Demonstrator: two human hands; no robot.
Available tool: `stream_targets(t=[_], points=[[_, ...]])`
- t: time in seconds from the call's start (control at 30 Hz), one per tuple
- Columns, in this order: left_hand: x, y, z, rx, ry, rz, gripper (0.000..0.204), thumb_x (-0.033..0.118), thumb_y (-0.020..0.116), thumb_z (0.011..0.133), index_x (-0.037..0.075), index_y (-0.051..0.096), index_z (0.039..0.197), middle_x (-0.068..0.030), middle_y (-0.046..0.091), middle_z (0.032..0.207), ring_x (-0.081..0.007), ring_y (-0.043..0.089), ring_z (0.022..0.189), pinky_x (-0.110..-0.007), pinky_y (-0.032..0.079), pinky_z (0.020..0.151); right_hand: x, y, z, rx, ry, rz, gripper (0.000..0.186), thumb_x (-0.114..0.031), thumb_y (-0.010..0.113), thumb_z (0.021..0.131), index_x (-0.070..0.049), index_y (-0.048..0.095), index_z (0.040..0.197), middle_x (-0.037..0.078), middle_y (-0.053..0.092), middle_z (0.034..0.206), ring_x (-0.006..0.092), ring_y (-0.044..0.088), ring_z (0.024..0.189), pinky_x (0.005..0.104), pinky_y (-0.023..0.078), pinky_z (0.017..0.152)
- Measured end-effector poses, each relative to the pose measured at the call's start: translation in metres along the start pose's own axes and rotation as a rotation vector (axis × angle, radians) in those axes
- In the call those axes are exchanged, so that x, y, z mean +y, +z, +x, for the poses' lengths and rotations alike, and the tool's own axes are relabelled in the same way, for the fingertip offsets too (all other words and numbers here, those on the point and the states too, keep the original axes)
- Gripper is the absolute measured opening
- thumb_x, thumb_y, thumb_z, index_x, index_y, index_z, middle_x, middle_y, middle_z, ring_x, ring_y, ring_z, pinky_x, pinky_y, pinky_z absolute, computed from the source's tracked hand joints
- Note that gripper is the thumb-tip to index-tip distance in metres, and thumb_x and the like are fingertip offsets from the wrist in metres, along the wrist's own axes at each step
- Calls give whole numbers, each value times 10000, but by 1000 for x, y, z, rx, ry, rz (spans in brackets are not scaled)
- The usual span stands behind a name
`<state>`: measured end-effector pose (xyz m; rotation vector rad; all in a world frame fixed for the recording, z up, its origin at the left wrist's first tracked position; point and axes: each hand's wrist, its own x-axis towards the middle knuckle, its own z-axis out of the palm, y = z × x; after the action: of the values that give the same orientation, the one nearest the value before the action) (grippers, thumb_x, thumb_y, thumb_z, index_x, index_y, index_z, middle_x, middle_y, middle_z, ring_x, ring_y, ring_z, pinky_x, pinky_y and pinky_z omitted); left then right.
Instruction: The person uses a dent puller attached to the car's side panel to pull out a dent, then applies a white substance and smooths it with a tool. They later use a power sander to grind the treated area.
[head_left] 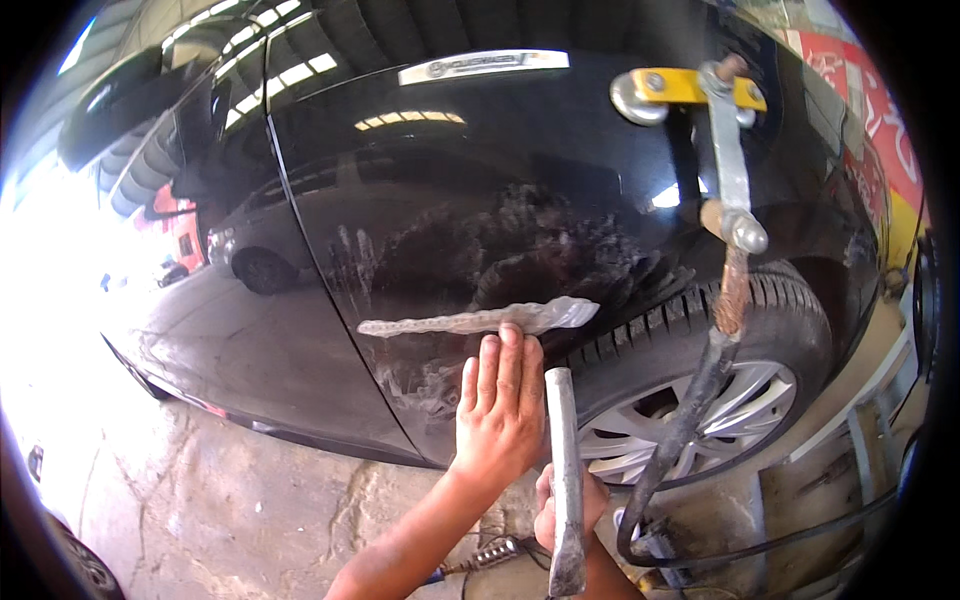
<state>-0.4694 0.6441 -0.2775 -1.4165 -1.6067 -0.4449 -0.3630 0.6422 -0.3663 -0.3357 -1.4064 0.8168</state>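
My left hand [497, 405] lies flat against a black car's front fender [450, 250], fingers stretched out. Its fingertips touch the lower edge of a long, narrow, whitish strip [470, 322] with an uneven, rippled edge, which broadens toward the wheel. Dusty smudges surround the strip. Close by on the right, my right hand [592, 503] is closed around a grey metal bar-like tool [564, 470], held upright, with a flared, flattened lower end. The tool covers part of that hand. Its top end is beside my left hand, apart from the strip.
At upper right, a yellow-and-metal clamp [685, 88] sits on the fender, with a thick dark cable [680, 430] hanging before the wheel [740, 400]. Metal frames [870, 440] stand at right. A tool with a ribbed metal part [495, 553] lies on the concrete floor [270, 490].
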Motion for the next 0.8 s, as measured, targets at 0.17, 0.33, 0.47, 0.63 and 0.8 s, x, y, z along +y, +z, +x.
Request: stream_targets(t=[0.17, 0.33, 0.47, 0.63, 0.8], points=[[-18, 16, -28, 74, 22, -85, 503, 304, 567, 778, 128, 565, 1250, -65, 440, 1386, -209, 382, 1294, -384, 208, 1103, 1, -12, -2, -109, 76, -94, 566, -542, 458, 882, -10, 424, 692, 35, 431, 482, 105, 390, 356, 225, 252, 342], [-32, 27, -53, 121, 91, -141, 539, 317, 596, 718, 68, 577, 1196, -123, 469, 1328, -264, 432, 1214, -414, 263, 1051, -15, 5, 7, -17, -17, -8, 412, -339, 504, 887, 9, 488, 667, 32, 463, 475, 140, 477, 386, 251, 351, 379], [-32, 29, -55, 137, 110, -162, 550, 346, 612, 707, 61, 592, 1177, -128, 491, 1305, -271, 448, 1194, -421, 258, 1055, -2, 8, 10, -45, -28, -247, 328, -227, 466, 899, -9, 497, 655, 34, 473, 471, 161, 498, 385, 273, 370, 383], [-31, 33, -54, 186, 97, -220, 517, 347, 608, 727, 112, 597, 1187, -83, 499, 1306, -237, 439, 1204, -407, 246, 1062, -4, 7, 6, -27, -136, -268, 303, -188, 428, 904, -34, 476, 647, 27, 447, 461, 164, 466, 357, 276, 346, 363], [-29, 35, -56, 197, 65, -288, 496, 348, 617, 717, 126, 616, 1160, -64, 516, 1284, -212, 448, 1183, -379, 290, 1017, -6, 20, 12, 3, -28, -223, 441, -407, 388, 905, -34, 442, 678, 23, 406, 464, 142, 397, 343, 246, 313, 344]])
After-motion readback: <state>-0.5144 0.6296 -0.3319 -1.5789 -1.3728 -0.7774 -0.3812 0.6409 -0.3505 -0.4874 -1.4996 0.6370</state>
